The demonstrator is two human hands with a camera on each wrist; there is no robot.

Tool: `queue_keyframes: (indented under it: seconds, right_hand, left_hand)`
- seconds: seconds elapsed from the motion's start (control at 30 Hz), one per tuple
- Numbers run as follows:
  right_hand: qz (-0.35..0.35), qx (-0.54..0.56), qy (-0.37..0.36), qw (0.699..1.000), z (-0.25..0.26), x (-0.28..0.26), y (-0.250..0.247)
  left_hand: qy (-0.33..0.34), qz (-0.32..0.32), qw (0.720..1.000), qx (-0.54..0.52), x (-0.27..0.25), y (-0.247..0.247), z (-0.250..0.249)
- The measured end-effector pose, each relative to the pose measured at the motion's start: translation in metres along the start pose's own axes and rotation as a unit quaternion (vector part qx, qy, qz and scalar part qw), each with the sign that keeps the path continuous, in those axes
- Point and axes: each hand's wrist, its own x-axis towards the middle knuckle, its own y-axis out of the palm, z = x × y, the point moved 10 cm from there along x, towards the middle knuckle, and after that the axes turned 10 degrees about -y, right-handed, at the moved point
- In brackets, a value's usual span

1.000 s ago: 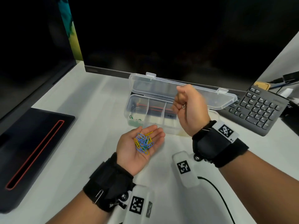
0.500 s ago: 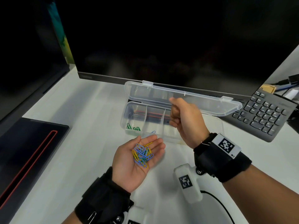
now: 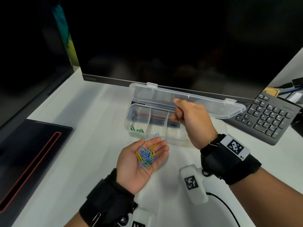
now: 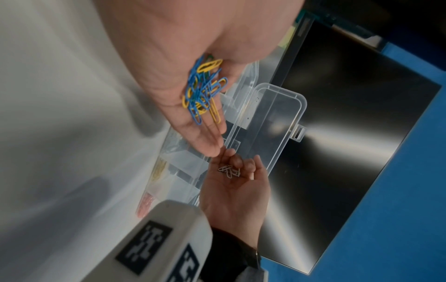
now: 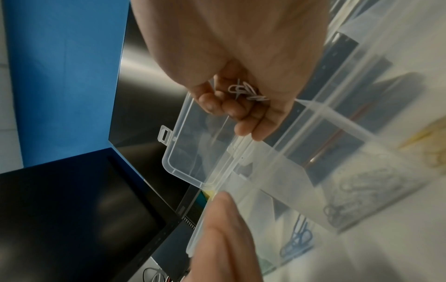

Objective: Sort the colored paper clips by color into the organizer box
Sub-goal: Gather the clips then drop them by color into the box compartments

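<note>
Since the earlier frame the right hand (image 3: 191, 122) has dropped from the raised lid toward the compartments, and its pinched clip is no longer visible from the head camera.

Leftmost, the left hand (image 3: 139, 163) lies palm up with fingers relaxed and nearly straight, a loose heap of blue, yellow and green paper clips (image 3: 146, 157) resting at the base of them. Just past its fingertips stands the clear organizer box (image 3: 131, 118): green clips (image 3: 136, 129) in the compartment farthest left, a blue clip (image 3: 157, 134) in the next one. Rightmost, the right hand hovers over the box's middle with fingers curled around a few white paper clips (image 5: 248, 91).

Risks, as a guess: the heap is interlocked, so pulling one clip could drag others off the open palm onto the desk. The white clips sit loosely inside the curled fingers and, released together near a divider, could scatter into the blue compartment.

From the head camera the right hand looks like an empty fist; only the wrist cameras reveal the white clips it holds. The right wrist camera also shows pale clips in a compartment below those fingers, though blur leaves their colour uncertain. The left wrist camera adds yellow and reddish clips in compartments which that hand hides from above.
</note>
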Motion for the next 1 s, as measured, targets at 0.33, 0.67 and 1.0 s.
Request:
queue_keyframes:
  seconds: [0.33, 0.67, 1.0]
  right_hand:
    - [-0.019, 0.016, -0.002, 1.0, 0.002, -0.009, -0.005]
    - [-0.045, 0.053, 0.016, 0.997, 0.001, -0.017, -0.003]
    - [-0.043, -0.005, -0.036, 0.998, 0.02, -0.025, -0.006]
  left_hand:
    - [-0.003, 0.001, 1.0, -0.003, -0.001, -0.001, 0.001]
    - [0.001, 0.005, 1.0, -0.007, 0.001, -0.001, 0.001]
    - [0.005, 0.024, 1.0, -0.009, 0.005, -0.001, 0.0]
